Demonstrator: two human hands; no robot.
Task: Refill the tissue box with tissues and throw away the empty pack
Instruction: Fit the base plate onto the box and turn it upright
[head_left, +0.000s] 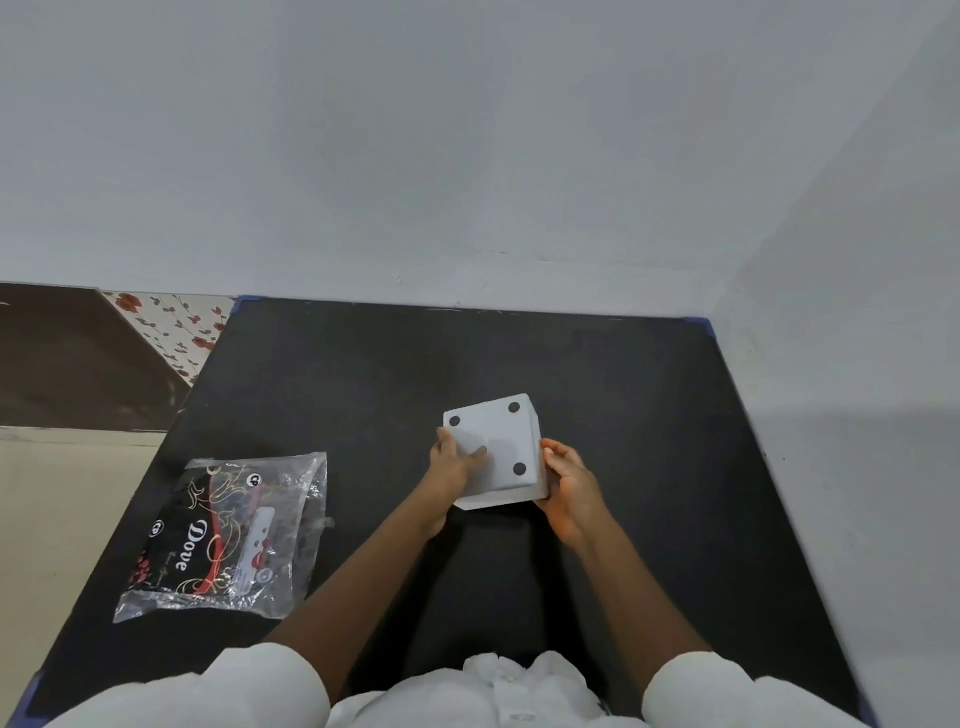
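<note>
A white cube-shaped tissue box (498, 441) sits in the middle of the black table, its upturned face showing round black pads at the corners. My left hand (454, 462) grips its left side with the thumb lying on the top face. On the right side, my right hand (569, 486) cups the box's lower right corner. A flattened clear plastic tissue pack (228, 535) with black, red and gold "Dove" print lies on the table at the left, apart from both hands. I cannot tell whether any tissues are inside it.
The black table (623, 395) butts against a grey wall at the back and right. Its left edge drops to a beige floor (57, 499), with a floral surface (176, 327) and a dark panel beyond.
</note>
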